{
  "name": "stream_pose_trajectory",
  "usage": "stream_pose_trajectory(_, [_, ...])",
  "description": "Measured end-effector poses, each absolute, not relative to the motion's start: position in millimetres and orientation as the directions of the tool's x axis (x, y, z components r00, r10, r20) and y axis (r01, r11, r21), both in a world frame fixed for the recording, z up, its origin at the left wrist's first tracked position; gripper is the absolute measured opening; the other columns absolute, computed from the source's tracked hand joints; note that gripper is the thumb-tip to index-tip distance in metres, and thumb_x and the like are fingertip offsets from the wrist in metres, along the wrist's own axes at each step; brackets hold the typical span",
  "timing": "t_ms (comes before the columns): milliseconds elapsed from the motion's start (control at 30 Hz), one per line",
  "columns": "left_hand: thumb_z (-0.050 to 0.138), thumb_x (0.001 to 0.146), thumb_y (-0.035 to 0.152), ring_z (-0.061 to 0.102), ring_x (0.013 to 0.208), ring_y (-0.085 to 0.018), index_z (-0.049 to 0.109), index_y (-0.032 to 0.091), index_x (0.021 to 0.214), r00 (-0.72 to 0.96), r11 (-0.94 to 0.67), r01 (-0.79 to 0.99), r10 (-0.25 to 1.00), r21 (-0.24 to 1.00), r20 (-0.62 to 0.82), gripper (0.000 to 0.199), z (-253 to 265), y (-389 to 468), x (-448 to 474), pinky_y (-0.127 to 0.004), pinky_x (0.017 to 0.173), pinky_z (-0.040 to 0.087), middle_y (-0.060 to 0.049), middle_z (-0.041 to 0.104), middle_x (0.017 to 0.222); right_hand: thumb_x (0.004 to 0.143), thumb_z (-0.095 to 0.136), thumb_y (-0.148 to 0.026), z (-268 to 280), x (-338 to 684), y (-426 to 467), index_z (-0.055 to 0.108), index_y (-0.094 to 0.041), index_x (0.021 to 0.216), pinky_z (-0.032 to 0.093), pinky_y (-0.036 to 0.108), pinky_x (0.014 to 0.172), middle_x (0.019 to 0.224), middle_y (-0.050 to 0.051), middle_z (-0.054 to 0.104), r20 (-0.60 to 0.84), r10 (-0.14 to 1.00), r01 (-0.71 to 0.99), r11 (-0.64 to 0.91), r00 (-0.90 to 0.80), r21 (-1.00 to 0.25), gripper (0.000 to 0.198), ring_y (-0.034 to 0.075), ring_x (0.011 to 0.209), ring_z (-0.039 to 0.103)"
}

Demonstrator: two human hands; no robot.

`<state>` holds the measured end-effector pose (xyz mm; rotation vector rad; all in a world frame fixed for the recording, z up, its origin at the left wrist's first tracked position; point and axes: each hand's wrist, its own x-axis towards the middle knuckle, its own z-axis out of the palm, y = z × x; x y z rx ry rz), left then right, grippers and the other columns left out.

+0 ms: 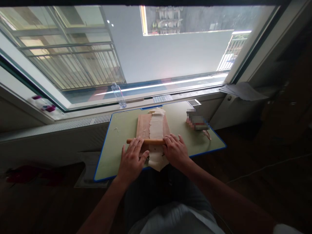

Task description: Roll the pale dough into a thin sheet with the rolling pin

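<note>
A wooden rolling pin [153, 141] lies crosswise over a long strip of rolled-out dough [156, 125]. My left hand [132, 158] rests on the pin's left part, fingers stretched over it and thumb held apart. On the right end lies my right hand [176, 150], its fingers spread over the wood rather than wrapped round it. Beneath the dough is a wooden board [143, 125]. The dough's near end hangs past the board towards my lap, and its far end reaches the board's back edge.
The board sits on a pale green table with a blue rim [107, 139]. A blurred-out object [197, 119] stands at the table's right. A clear plastic bottle [119, 95] stands on the windowsill, with another bottle [44, 104] farther left. Papers [241, 91] lie to the right.
</note>
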<state>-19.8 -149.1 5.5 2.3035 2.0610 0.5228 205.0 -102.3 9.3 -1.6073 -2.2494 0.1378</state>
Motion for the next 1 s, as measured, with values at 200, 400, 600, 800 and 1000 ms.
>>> stream_pose_trajectory(200, [0.072,0.093,0.041,0.064,0.129,-0.031,0.074,0.027,0.114,0.055,-0.221,0.892,0.919,0.394,0.391,0.025,-11,-187,-7,-0.053,0.121,0.044,-0.011,0.072,0.133,0.105,0.057,-0.030,14,218,-88,0.071,-0.021,0.123,0.036,0.042,0.112,0.124,0.011,0.076,0.233,0.942,0.902,0.306,-0.241,-0.305,0.024,0.030,0.122,0.062])
stream_pose_trajectory(400, [0.075,0.088,0.027,0.067,0.108,-0.027,0.078,0.028,0.092,-0.020,-0.224,0.776,0.926,0.590,0.377,0.004,-10,-183,8,-0.046,0.101,0.049,-0.004,0.076,0.108,0.102,0.062,-0.026,27,223,-80,0.070,-0.018,0.127,0.039,0.038,0.106,0.128,0.013,0.073,0.086,0.966,0.908,0.260,-0.246,-0.328,0.028,0.029,0.124,0.063])
stream_pose_trajectory(600, [0.068,0.092,0.035,0.070,0.101,-0.025,0.077,0.024,0.089,-0.075,-0.146,0.557,0.972,0.818,0.225,0.014,3,-174,19,-0.042,0.096,0.052,-0.005,0.078,0.099,0.103,0.061,-0.033,37,232,-71,0.069,-0.019,0.118,0.045,0.035,0.091,0.120,0.011,0.074,-0.026,0.976,0.872,0.179,-0.214,-0.456,0.022,0.028,0.113,0.068])
stream_pose_trajectory(800, [0.070,0.090,0.049,0.074,0.102,-0.025,0.074,0.020,0.092,-0.072,-0.029,0.272,0.996,0.962,0.050,0.029,22,-157,26,-0.038,0.093,0.058,-0.009,0.079,0.108,0.096,0.069,-0.035,28,238,-78,0.056,-0.023,0.089,0.042,0.026,0.057,0.075,-0.003,0.065,-0.203,0.961,0.617,-0.045,-0.189,-0.786,0.019,0.016,0.065,0.064])
stream_pose_trajectory(1000, [0.071,0.090,0.053,0.076,0.092,-0.022,0.067,0.020,0.091,-0.003,0.014,0.098,1.000,0.995,-0.014,0.033,31,-139,29,-0.034,0.084,0.061,-0.007,0.079,0.096,0.101,0.062,-0.033,27,229,-85,0.052,-0.024,0.095,0.035,0.023,0.033,0.076,-0.003,0.072,-0.463,0.796,0.326,-0.351,-0.390,-0.878,0.015,0.013,0.040,0.061])
